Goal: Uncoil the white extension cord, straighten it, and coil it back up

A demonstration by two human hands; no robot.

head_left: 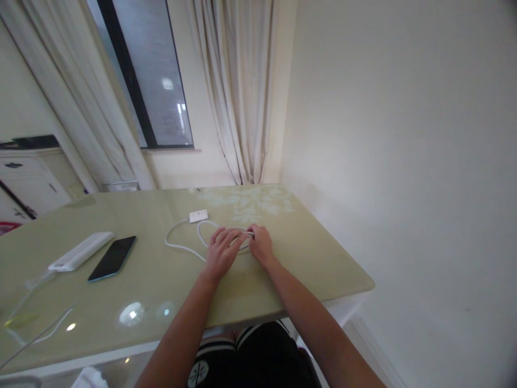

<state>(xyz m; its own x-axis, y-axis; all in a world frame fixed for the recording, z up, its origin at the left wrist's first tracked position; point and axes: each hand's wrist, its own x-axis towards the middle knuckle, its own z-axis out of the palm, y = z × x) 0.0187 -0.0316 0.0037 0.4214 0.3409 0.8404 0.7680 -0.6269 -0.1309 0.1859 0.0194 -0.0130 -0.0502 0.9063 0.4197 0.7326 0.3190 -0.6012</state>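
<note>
Apparently, you're handling the white cord [186,248] on the desk [319,258] before you: your right hand [260,244] pinches it, your left hand [222,253] lies across it, its grip unclear. Gathering its loops seems the step; that calls for steady fingers, minding slack toward the white socket block [198,216] beyond.

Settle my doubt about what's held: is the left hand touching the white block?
Apart. The head view shows tabletop between the left hand and white block.
</note>
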